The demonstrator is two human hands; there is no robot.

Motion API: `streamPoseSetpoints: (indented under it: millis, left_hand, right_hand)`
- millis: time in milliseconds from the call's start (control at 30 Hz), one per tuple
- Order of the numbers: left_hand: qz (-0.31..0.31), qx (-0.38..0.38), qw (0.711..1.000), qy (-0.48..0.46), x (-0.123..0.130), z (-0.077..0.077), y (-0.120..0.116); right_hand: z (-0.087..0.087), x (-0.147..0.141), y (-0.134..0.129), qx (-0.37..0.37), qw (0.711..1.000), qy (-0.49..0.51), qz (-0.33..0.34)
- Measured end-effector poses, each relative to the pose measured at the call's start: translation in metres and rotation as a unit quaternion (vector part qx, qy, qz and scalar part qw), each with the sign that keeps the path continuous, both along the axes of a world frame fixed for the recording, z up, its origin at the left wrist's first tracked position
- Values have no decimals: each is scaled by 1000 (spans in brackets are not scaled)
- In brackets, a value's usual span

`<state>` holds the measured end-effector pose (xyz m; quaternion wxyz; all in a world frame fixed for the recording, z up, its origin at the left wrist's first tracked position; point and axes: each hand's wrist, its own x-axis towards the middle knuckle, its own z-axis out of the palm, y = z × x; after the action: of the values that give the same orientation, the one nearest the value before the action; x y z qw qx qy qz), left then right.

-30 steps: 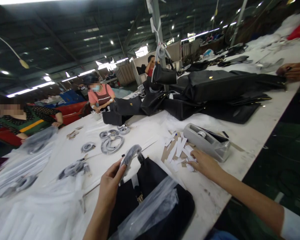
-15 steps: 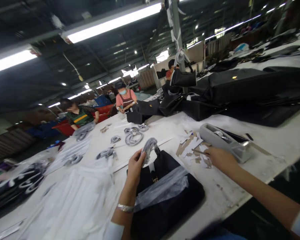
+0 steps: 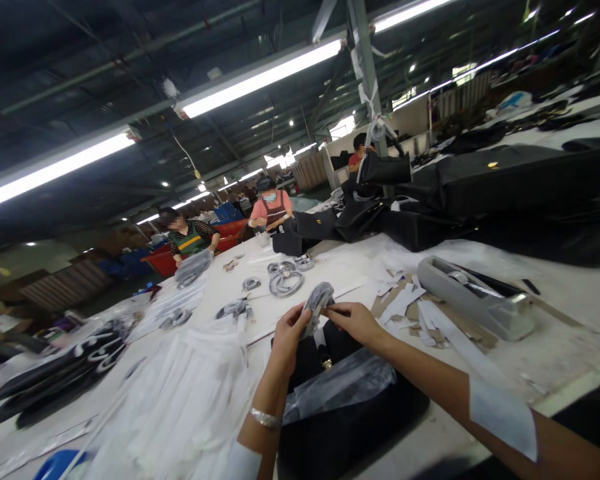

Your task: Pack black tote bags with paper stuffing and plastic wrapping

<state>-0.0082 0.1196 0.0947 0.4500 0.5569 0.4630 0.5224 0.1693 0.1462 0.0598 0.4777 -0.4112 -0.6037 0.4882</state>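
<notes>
A black handbag (image 3: 350, 427) lies on the white table in front of me, with clear plastic film (image 3: 343, 387) across its front and a small gold clasp (image 3: 327, 364) on its strap. Its arched handle (image 3: 321, 293) is wrapped in clear plastic. My left hand (image 3: 289, 337) is closed around the left side of that handle. Against the handle's right side, the fingers of my right hand (image 3: 356, 325) are pinched together. Whatever lies between those right fingertips is too small and hidden to make out.
Right of the bag are paper and card scraps (image 3: 405, 307) and a grey tape dispenser (image 3: 475, 297). White wrapping sheets (image 3: 180, 393) lie at left, coiled straps (image 3: 285, 280) beyond. Black bags (image 3: 520, 180) are piled at back right. Co-workers (image 3: 273, 207) work across the table.
My right hand has moved left from the paper scraps, where it held a thin brown strip, to the bag's handle. My left hand keeps its hold there. The camera view has shifted.
</notes>
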Motion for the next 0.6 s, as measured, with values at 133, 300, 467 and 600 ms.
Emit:
streamPoseSetpoints:
  millis: [133, 300, 467, 600]
  left_hand:
    - [9, 37, 998, 46, 0, -7, -2]
    - [40, 70, 992, 95, -4, -16, -2]
    - [41, 85, 986, 135, 0, -16, -4]
    - [28, 61, 990, 126, 1, -22, -5]
  right_hand:
    - [3, -15, -1, -67, 990, 106, 63]
    - [6, -16, -10, -140, 967, 182, 110]
    - [-1, -23, -12, -175, 960, 203, 76]
    - [-4, -28, -18, -162, 962, 211, 64]
